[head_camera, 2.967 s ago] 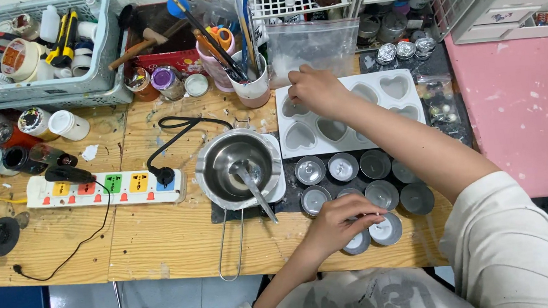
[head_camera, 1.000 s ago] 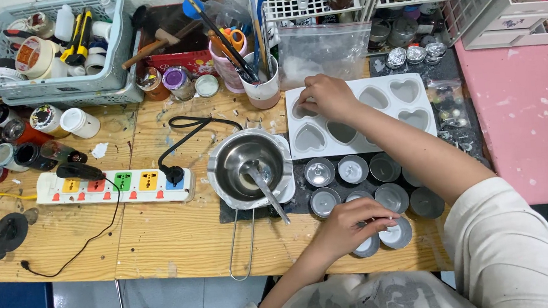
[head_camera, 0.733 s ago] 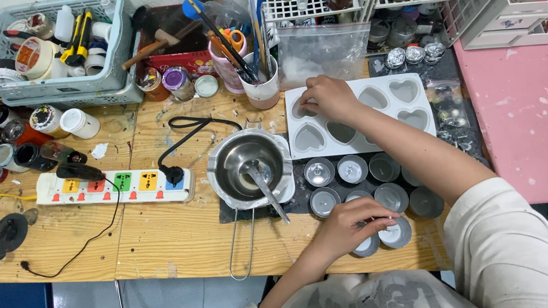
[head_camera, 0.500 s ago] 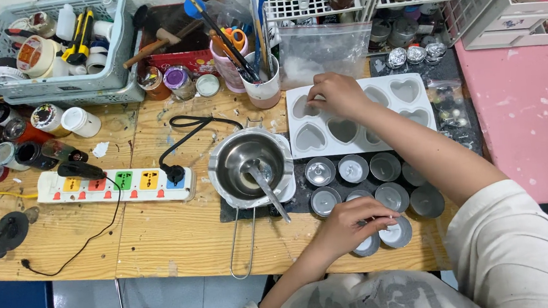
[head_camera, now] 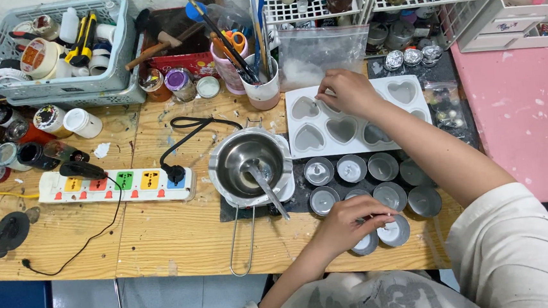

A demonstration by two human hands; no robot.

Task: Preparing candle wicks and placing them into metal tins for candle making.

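Reaching forward with our right hand [head_camera: 347, 93], we rest the fingertips on the white heart mould [head_camera: 355, 117], over the hearts at its far left corner. The fingers are pinched together, but whether they hold anything we cannot tell. The mould is a flat rectangle whose long axis runs left to right across the wooden bench [head_camera: 164, 239]; its hearts point their tips toward us.

Our left hand [head_camera: 349, 222] lies close to our body, curled loosely with the fingertips bent onto a small round tin [head_camera: 365, 243] at the bench's near edge. It looks like a light pinch at the rim, though the thin thing between the fingers is too small to make out. A second tin [head_camera: 395, 231] sits touching it, just to the right of this hand. Beyond the hand, toward the mould, stand two rows of tins [head_camera: 369, 179] holding grey wax.

Left of the hand, a steel melting pot [head_camera: 249, 163] sits with a spoon [head_camera: 266, 186] leaning toward us, and its wire handle [head_camera: 241, 240] points at our body. Farther left lies a white power strip [head_camera: 115, 184].
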